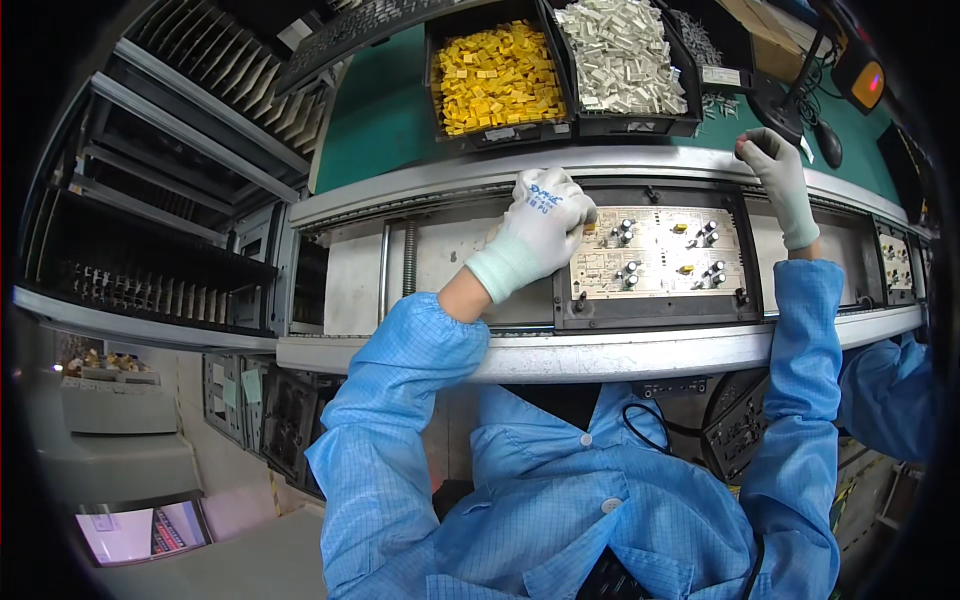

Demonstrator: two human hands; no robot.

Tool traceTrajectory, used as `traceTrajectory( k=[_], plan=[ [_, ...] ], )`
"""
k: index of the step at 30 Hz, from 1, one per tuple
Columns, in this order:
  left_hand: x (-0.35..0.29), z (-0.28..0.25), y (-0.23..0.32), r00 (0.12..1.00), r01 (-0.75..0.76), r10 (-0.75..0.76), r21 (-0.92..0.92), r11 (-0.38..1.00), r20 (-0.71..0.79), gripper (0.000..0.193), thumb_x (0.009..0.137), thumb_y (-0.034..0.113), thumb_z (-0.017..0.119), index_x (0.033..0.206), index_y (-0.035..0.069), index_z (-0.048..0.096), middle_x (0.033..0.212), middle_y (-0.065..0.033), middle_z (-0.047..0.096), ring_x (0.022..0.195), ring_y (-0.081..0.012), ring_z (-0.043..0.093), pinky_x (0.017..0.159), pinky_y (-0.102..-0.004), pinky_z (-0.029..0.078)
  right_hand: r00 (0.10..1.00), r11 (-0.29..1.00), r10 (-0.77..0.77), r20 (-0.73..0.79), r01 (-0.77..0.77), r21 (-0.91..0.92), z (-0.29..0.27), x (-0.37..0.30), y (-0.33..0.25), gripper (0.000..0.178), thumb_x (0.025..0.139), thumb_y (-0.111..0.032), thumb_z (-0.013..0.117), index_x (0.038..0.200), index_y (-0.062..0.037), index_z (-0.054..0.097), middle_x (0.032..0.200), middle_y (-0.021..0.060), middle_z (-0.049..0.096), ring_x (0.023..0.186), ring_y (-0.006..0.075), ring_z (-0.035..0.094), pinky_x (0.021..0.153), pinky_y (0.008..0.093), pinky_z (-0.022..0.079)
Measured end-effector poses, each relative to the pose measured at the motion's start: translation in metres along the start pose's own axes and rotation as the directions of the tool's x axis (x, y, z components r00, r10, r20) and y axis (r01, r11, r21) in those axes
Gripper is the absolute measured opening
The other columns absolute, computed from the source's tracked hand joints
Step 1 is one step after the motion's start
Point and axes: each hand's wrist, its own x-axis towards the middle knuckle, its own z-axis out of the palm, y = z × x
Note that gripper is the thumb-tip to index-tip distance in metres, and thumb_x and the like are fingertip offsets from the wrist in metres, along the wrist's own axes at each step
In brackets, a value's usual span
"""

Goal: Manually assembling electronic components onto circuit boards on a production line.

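My left hand (540, 222), in a white glove, is closed at the upper left corner of a pale circuit board (655, 285). A small yellow component (590, 228) shows at its fingertips, partly hidden by them. Black capacitors (625, 232) stand in groups on the board, with two more yellow components (680, 229) among them. The board lies in a dark carrier frame (655, 313). My right hand (778, 178), also gloved, is raised over the far rail with its fingers pinched together. What it may hold is too small to make out.
Beyond the rail stand a black bin of yellow components (497, 80) and one of white components (625, 60). Loose parts lie by a black stand (775, 105). Slotted racks (170, 290) fill the left. Another carrier with a board (895, 262) sits at the right, near a person's blue sleeve (885, 385).
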Motion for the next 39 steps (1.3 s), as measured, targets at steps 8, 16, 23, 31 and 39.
traceTrajectory(
  k=[8,16,23,31,39],
  plan=[
    [0.001,0.0,0.014,0.988,-0.145,0.148,0.095,0.985,-0.031,0.018,0.069,0.011,0.066,0.086,0.01,0.061,0.087,-0.0039,0.057,0.101,-0.0246,0.052,0.094,-0.0442,0.035,0.999,0.998,-0.029,0.019,0.03,-0.063,0.002,-0.007,-0.005,0.02,0.092,-0.012,0.062,0.1,0.0055,0.064,0.088,0.0039,0.066,0.084,0.0093,0.059,0.077,0.0237,0.047],
    [-0.02,-0.016,0.028,1.0,-0.007,0.007,0.016,1.0,-0.01,0.02,0.076,0.01,0.067,0.096,0.008,0.064,0.092,-0.0067,0.063,0.098,-0.0277,0.056,0.093,-0.0424,0.037,0.999,0.946,-0.048,0.023,0.052,-0.32,0.006,0.0,0.009,0.012,0.088,-0.01,0.06,0.092,0.0013,0.064,0.081,0.0108,0.065,0.081,0.0204,0.061,0.076,0.0323,0.048],
    [-0.019,-0.014,0.023,0.999,-0.049,0.05,0.048,0.998,-0.015,0.024,0.076,0.013,0.067,0.099,0.009,0.062,0.091,-0.0079,0.059,0.097,-0.0281,0.054,0.091,-0.0428,0.04,0.95,0.547,-0.295,0.101,0.255,-0.797,0.02,0.002,0.002,0.008,0.082,-0.005,0.058,0.09,-0.003,0.056,0.096,0.0151,0.058,0.105,0.0332,0.053,0.083,0.045,0.049],
    [-0.024,-0.015,0.025,0.999,-0.026,0.028,0.06,0.998,-0.031,0.029,0.077,0.013,0.068,0.105,0.008,0.062,0.091,-0.0059,0.062,0.098,-0.0278,0.054,0.092,-0.0432,0.039,0.914,0.561,-0.395,0.097,0.324,-0.762,0.016,-0.006,0.0,0.013,0.08,-0.007,0.061,0.093,-0.0044,0.059,0.091,0.0146,0.062,0.098,0.0343,0.054,0.085,0.0434,0.044],
    [-0.028,-0.045,0.029,0.931,0.336,-0.356,0.201,0.92,0.075,0.014,0.081,0.022,0.063,0.086,0.009,0.066,0.088,-0.0121,0.059,0.096,-0.0325,0.051,0.083,-0.0462,0.045,0.943,0.882,-0.322,0.087,0.332,-0.336,0.033,-0.041,-0.059,0.013,0.089,-0.006,0.056,0.098,0.0,0.065,0.082,0.01,0.064,0.08,0.0173,0.061,0.073,0.0285,0.048]
  ],
)
